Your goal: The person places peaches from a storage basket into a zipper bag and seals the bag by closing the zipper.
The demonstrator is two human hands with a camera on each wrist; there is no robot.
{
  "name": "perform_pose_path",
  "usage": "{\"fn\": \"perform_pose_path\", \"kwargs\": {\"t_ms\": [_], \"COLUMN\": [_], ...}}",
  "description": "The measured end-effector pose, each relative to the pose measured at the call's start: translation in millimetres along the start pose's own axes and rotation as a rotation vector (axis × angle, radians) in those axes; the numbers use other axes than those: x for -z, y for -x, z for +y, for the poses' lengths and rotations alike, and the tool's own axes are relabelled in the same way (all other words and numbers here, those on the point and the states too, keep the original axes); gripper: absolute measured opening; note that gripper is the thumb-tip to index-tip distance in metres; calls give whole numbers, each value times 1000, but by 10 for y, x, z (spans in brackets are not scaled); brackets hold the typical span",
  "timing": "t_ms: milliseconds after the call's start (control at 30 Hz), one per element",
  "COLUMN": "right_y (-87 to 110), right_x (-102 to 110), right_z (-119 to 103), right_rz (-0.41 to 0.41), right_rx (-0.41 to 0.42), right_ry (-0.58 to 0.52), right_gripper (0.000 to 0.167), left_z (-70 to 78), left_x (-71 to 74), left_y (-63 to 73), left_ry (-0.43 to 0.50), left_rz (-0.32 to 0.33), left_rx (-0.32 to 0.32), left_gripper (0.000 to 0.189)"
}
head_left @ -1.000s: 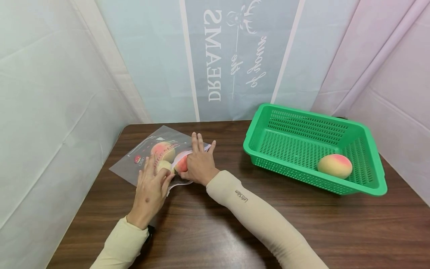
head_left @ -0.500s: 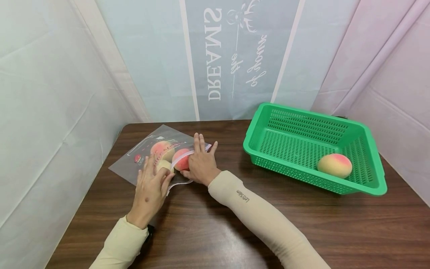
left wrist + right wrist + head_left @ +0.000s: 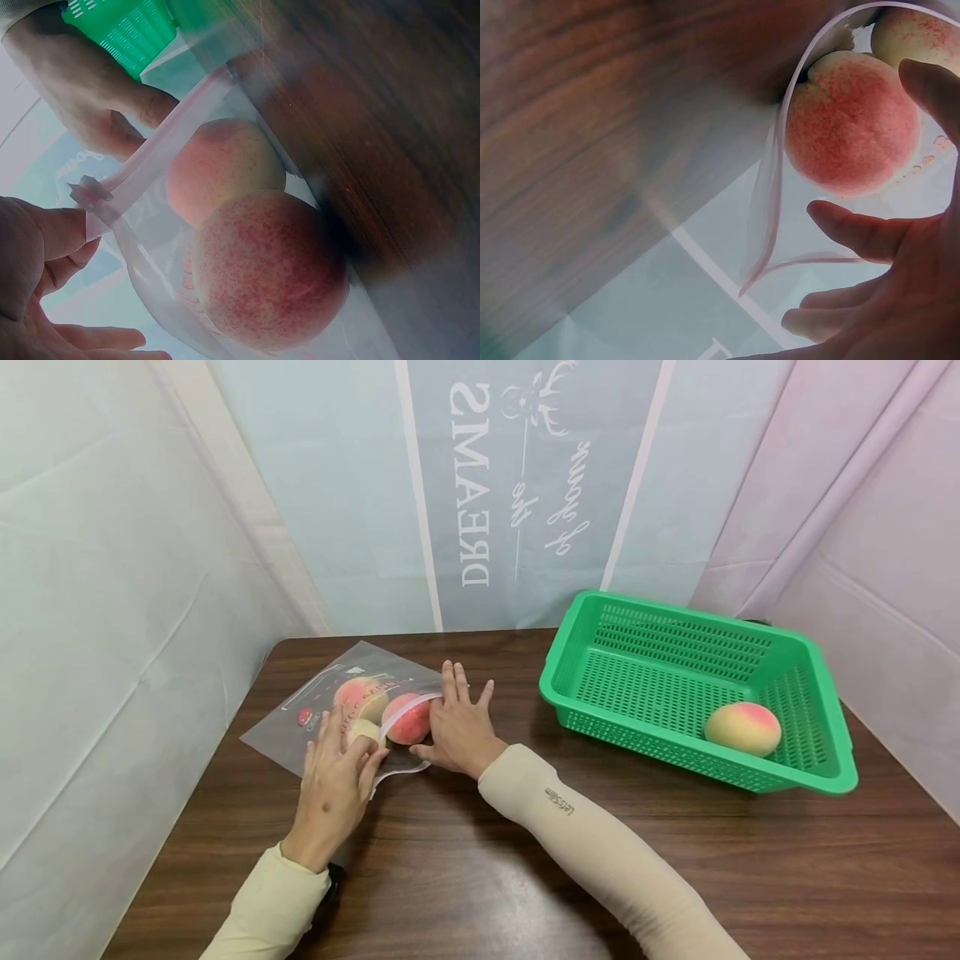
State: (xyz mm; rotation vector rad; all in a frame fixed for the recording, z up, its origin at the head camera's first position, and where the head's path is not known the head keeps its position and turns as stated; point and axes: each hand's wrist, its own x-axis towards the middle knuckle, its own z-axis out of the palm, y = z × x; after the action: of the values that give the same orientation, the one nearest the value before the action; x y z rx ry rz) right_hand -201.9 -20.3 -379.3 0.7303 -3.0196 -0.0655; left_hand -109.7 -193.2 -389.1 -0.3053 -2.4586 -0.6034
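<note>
A clear printed zip bag (image 3: 288,735) lies on the table at the left in the head view, with peaches inside. One pink-and-yellow peach (image 3: 358,695) lies deeper in the bag, and a redder peach (image 3: 407,720) is at its mouth. My left hand (image 3: 333,781) pinches the bag's edge beside the mouth; the left wrist view shows thumb and finger on the zip strip (image 3: 94,202). My right hand (image 3: 461,727) is just right of the redder peach, fingers spread and fairly straight. In the right wrist view its fingertips are close to that peach (image 3: 851,124); contact is unclear.
A green perforated basket (image 3: 645,718) stands on the right of the table and holds one peach (image 3: 742,728). The dark wooden table (image 3: 465,877) meets a printed cloth backdrop (image 3: 517,543) at its far edge. White cloth (image 3: 112,610) hangs on the left.
My right hand has drawn back slightly to the right, off the redder peach, which now shows more fully. My left hand has stayed at the bag's edge.
</note>
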Motion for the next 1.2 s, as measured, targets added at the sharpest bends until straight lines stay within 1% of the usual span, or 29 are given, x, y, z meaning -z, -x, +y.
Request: {"fn": "perform_pose_path", "kwargs": {"t_ms": [100, 367, 633, 767, 967, 1200], "right_y": [38, 119, 179, 202, 233, 274], "right_x": [15, 65, 159, 191, 210, 243], "right_z": [21, 100, 198, 239, 295, 387], "right_rz": [-4, 27, 7, 23, 36, 23], "right_rx": [5, 7, 13, 14, 12, 7], "right_ry": [-8, -36, -18, -18, -1, 10], "right_gripper": [88, 88, 86, 85, 88, 90], "left_z": [1, 3, 9, 15, 18, 16], "left_x": [4, 7, -1, -3, -15, -33], "left_y": [1, 1, 5, 9, 20, 32], "left_ry": [8, 16, 14, 12, 11, 16], "left_rz": [-8, -16, 0, -6, 2, 16], "left_rx": [6, 8, -6, -1, -5, -5], "left_gripper": [16, 17, 17, 17, 17, 17]}}
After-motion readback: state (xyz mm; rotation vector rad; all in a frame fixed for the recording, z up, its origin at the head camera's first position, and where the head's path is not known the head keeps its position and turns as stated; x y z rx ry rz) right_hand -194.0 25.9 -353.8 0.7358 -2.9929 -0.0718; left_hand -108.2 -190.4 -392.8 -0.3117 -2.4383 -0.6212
